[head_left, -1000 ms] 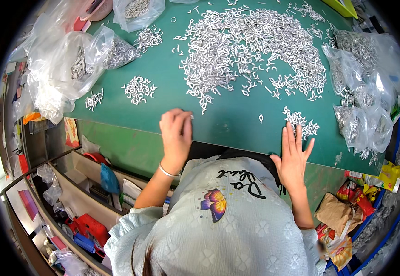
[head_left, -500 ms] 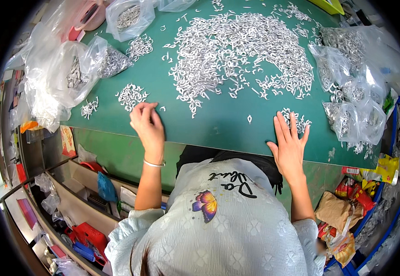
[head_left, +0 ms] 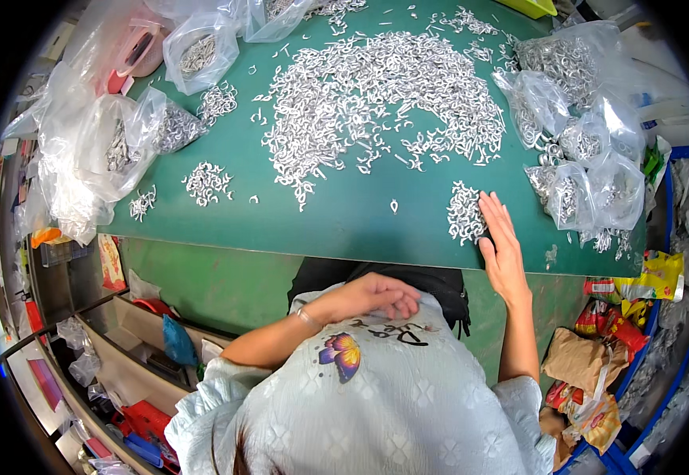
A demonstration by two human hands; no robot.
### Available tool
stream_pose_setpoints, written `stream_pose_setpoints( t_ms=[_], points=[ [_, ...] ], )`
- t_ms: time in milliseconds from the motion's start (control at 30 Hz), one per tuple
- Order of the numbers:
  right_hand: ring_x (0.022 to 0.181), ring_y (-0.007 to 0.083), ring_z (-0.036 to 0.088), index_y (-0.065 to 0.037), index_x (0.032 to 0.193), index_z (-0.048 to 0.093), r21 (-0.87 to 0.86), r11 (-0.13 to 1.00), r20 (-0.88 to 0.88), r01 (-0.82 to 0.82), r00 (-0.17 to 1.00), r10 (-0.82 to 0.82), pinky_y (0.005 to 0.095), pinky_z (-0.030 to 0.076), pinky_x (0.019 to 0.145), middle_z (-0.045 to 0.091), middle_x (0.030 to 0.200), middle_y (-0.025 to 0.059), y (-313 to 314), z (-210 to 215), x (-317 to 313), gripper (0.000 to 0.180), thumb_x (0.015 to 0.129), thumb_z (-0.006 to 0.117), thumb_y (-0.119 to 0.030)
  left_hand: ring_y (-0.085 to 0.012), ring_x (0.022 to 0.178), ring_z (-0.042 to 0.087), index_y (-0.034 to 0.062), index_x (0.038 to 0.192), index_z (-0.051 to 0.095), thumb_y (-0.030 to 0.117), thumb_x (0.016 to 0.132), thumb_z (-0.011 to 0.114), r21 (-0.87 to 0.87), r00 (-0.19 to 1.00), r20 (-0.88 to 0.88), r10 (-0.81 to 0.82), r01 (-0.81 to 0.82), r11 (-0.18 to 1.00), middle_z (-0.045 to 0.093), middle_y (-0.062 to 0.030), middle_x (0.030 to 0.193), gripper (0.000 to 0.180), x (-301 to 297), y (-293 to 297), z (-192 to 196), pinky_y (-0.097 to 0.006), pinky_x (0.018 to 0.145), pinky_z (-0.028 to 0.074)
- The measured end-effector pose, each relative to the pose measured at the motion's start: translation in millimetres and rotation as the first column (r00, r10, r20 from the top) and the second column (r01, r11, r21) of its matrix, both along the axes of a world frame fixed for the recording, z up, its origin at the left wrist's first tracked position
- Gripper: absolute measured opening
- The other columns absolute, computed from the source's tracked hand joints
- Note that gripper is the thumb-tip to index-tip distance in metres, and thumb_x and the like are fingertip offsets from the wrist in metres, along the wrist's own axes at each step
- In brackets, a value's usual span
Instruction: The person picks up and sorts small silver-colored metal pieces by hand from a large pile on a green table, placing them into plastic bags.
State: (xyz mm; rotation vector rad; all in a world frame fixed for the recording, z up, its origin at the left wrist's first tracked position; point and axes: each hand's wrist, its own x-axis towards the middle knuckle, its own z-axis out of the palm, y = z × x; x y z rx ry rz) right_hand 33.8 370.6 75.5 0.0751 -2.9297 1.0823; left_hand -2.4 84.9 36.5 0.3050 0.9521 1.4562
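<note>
- One green table [head_left: 344,222]
- One large spread of small silver metal pieces [head_left: 376,87], too many to count
- Four small separate heaps, one [head_left: 466,212] beside the right hand [head_left: 502,245]
- Two hands in view, the left hand [head_left: 376,294] off the table
- Several clear plastic bags [head_left: 590,142] of pieces, exact number unclear

The left hand [head_left: 376,297] rests curled against the shirt, its palm hidden. The small metal pieces [head_left: 376,95] on the desk [head_left: 344,222] are too tiny to identify. The clear bags [head_left: 202,47] at the top run off the picture's edge.
</note>
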Motion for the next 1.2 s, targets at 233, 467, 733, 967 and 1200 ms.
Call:
stream_pose_setpoints(
  t_ms=[233,467,733,967,1200],
  points=[
    [0.138,0.0346,0.037,-0.001,0.139,0.045,0.062,0.995,-0.039,-0.079,0.996,0.081,0.0465,0.026,0.115,0.044,0.146,0.0152,5,3,3,0.054,0.087,0.057,-0.007,-0.0345,0.141,0.032,-0.0069,0.147,0.022,0.038,0.102,0.037,0.149,0.725,0.689,0.011,-0.157,0.976,0.029,-0.0289,0.15,0.065,8,78,-50,-0.043,0.118,0.025],
    [0.136,0.0354,0.039,0.002,0.135,0.048,0.03,0.993,-0.021,-0.111,0.994,0.111,0.0475,0.031,0.113,0.046,0.143,0.0171,-10,6,32,0.055,0.081,0.06,-0.001,-0.0408,0.132,0.042,-0.0006,0.145,0.032,0.048,0.1,0.033,0.28,0.349,0.929,-0.123,-0.445,0.851,0.037,-0.0314,0.143,0.066,17,112,-53,-0.049,0.115,0.028],
    [0.135,0.0358,0.042,0.004,0.134,0.048,-0.014,0.999,-0.106,-0.036,0.994,0.035,0.0487,0.032,0.111,0.047,0.142,0.0186,-13,-2,43,0.053,0.083,0.061,-0.004,-0.0399,0.131,0.041,0.0047,0.143,0.039,0.048,0.099,0.033,0.185,0.393,0.919,0.002,-0.436,0.881,0.038,-0.029,0.144,0.062,16,110,-40,-0.049,0.115,0.026],
    [0.134,0.0356,0.042,0.004,0.132,0.05,0.019,0.998,-0.094,-0.056,0.994,0.058,0.05,0.032,0.111,0.048,0.141,0.0178,-19,-8,55,0.051,0.082,0.061,-0.004,-0.0354,0.131,0.043,0.0057,0.139,0.045,0.044,0.099,0.037,0.241,0.446,0.895,-0.025,-0.436,0.867,0.041,-0.0246,0.143,0.056,18,114,-49,-0.047,0.111,0.032],
    [0.133,0.0363,0.043,0.005,0.127,0.053,0.021,0.998,-0.168,-0.056,0.984,0.058,0.051,0.032,0.111,0.051,0.139,0.0166,-31,-24,73,0.048,0.082,0.063,-0.005,-0.0307,0.128,0.046,0.0076,0.132,0.051,0.039,0.098,0.042,0.151,0.385,0.921,0.052,-0.478,0.866,0.049,-0.0153,0.139,0.048,21,114,-52,-0.045,0.108,0.035]
  ],
)
